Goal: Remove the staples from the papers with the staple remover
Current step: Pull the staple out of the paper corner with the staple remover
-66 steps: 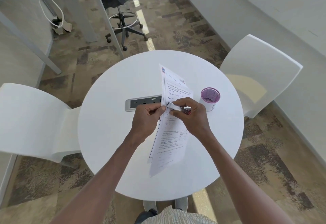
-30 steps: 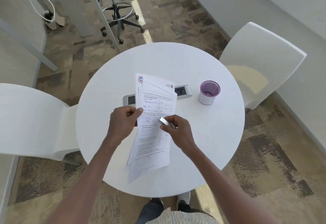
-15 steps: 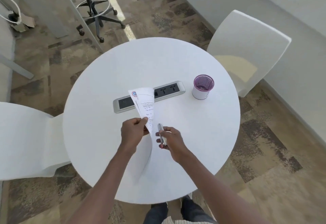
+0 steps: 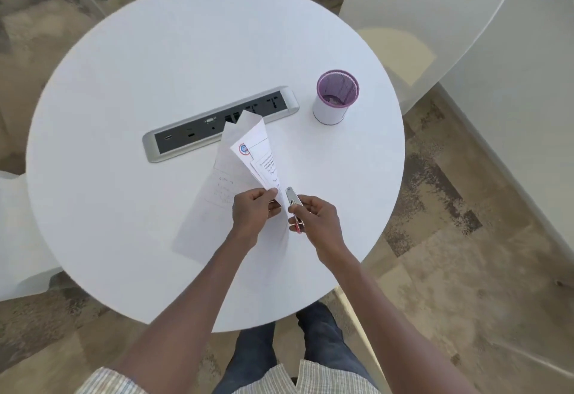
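Observation:
My left hand (image 4: 253, 212) pinches a bundle of white printed papers (image 4: 257, 157) near its middle, above the round white table (image 4: 124, 114). The sheets fan apart and curve upward, the top page showing a round red and blue logo. One sheet droops to the left toward the tabletop. My right hand (image 4: 313, 216) grips a metal staple remover (image 4: 293, 199) with a red end, its tip pointing up just right of the papers, close to my left thumb. Whether the tool touches the paper is unclear.
A grey power strip (image 4: 192, 135) is set into the table's middle, partly behind the papers. A white cup with a purple mesh rim (image 4: 334, 98) stands at the right. White chairs stand at the left (image 4: 18, 238) and the upper right (image 4: 419, 21).
The papers went from lying spread under both hands to lifted and fanned in my left hand. My right hand pulled the staple remover off the page and now holds it beside the bundle.

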The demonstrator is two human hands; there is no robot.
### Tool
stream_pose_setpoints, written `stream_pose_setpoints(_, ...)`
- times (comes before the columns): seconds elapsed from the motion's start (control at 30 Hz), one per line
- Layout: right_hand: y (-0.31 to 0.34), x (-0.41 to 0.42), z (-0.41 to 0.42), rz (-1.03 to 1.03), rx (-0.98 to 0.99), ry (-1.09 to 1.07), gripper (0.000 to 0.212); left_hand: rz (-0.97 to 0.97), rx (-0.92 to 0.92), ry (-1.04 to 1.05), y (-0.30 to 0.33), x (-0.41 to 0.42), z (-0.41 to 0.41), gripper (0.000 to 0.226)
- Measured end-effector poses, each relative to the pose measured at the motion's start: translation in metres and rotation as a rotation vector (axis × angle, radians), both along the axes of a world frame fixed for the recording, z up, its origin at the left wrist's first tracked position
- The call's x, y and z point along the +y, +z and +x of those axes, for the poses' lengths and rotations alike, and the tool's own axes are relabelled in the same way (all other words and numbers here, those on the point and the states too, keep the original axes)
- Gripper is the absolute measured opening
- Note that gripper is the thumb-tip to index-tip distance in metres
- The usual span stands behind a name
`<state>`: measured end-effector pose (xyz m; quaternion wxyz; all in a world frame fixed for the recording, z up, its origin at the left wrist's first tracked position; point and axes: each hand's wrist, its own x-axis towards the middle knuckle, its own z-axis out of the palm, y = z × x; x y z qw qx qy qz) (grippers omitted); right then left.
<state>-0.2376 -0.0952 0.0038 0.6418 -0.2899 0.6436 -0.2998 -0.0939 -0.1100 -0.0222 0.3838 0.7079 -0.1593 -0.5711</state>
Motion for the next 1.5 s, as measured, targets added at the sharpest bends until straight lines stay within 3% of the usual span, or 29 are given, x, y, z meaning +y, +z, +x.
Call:
stream_pose_setpoints(0.37, -0.011, -0.006, 0.005, -0.002, 0.014, -0.026, 0.016, -0.013, 0.002, -0.056, -0.015, -0.007, -0.010, 0.015)
stream_pose_setpoints(0.8, -0.028, -0.015, 0.016, -0.063, 0.214, 0.003, 0.017, -0.021, -0.055, -0.041, -0.027, -0.007, -0.020, 0.020)
stream_pose_setpoints(1.1, -0.029, -0.021, 0.020, 0.039, 0.111, -0.124, 0.021, 0.007, -0.050, 0.009, -0.028, -0.010, -0.029, 0.028)
stream_pose_setpoints(1.3, -0.028, -0.022, 0.013, -0.127, 0.371, 0.112, 0.029, -0.012, -0.057, 0.011, -0.031, -0.011, -0.028, 0.021)
stream_pose_setpoints(1.5, -0.030, -0.019, 0.005, -0.182, 0.445, 0.197, 0.030, 0.005, -0.071, 0.009, -0.032, -0.011, -0.028, 0.024)
